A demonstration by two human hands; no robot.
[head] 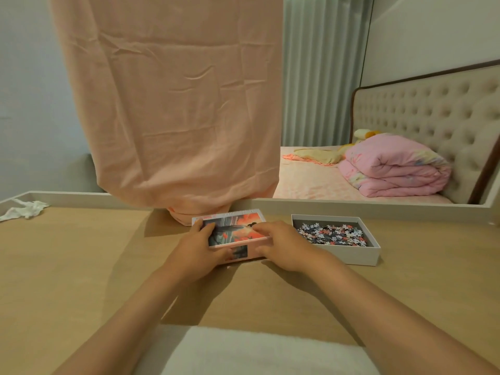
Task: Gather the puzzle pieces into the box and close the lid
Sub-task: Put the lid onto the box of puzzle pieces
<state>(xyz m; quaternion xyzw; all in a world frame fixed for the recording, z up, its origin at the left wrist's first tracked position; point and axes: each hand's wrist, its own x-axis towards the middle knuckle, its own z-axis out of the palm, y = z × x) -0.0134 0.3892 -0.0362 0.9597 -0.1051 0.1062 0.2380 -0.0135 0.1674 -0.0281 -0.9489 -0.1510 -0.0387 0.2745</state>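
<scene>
Both hands are on the lid (233,234), which sits mid-table (81,266), approx 12 o'clock from the person & close to the far edge. The left hand (194,247) grips the lid's 9 o'clock end w/ fingers curled over the printed top and thumb on the near side wall. The right hand (284,244) grips the 3 o'clock end the same way, fingers on top, thumb against the near wall. The lid is printed side up, w/ a pink-red & dark picture. Can't tell if its underside touches the table or is just off it. The box (351,254) is at 3 o'clock from the lid, just beside the right hand, open, white walls, flat on the table. The puzzle pieces (332,234) lie loose inside it, a pile of white, red & dark bits over the dark bottom. A pink cloth (173,104) hangs down at 12 o'clock behind the lid, its bottom bunched on the table right by the lid's far edge. A crumpled white rag (25,209) is at 10 o'clock, in the table's far corner. At 2 o'clock, in the bg, a folded pink quilt (395,166) lies on a bed against a tufted headboard (433,109). At 6 o'clock, a white pad (257,353) lies btw the forearms.
</scene>
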